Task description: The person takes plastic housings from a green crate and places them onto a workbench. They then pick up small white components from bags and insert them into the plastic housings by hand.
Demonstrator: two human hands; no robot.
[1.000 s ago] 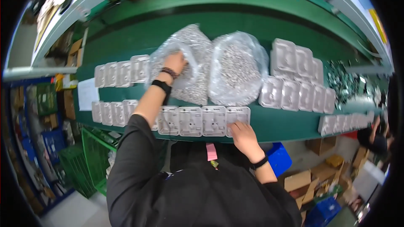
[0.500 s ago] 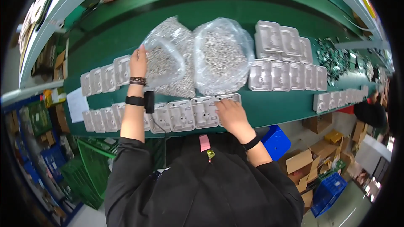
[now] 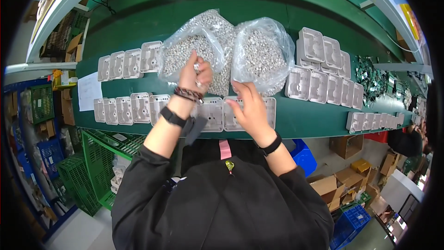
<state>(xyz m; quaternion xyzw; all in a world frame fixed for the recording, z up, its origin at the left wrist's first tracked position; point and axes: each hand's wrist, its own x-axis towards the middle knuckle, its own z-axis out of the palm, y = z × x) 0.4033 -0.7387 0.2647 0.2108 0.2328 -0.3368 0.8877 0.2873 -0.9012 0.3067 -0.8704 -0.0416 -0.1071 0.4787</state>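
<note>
Two: our left hand (image 3: 194,75) curled round silvery pieces (image 3: 198,67), plastic bag (image 3: 218,42) beyond; right hand (image 3: 252,111) loosely spread over grey housing (image 3: 271,115).

The bags (image 3: 287,51) look glossy plastic; their small parts (image 3: 263,51), shiny metal; the grey trays (image 3: 313,44), satiny; the jacket (image 3: 249,203), matt cloth.

The top (image 3: 217,217) was black, its sleeves (image 3: 145,171) ending short of the wrists. A dark bracelet (image 3: 188,94) and black band (image 3: 173,117) circled the left, a second band (image 3: 272,145) (also black) the right; a yellow-green charm (image 3: 229,165) showed in front.
</note>
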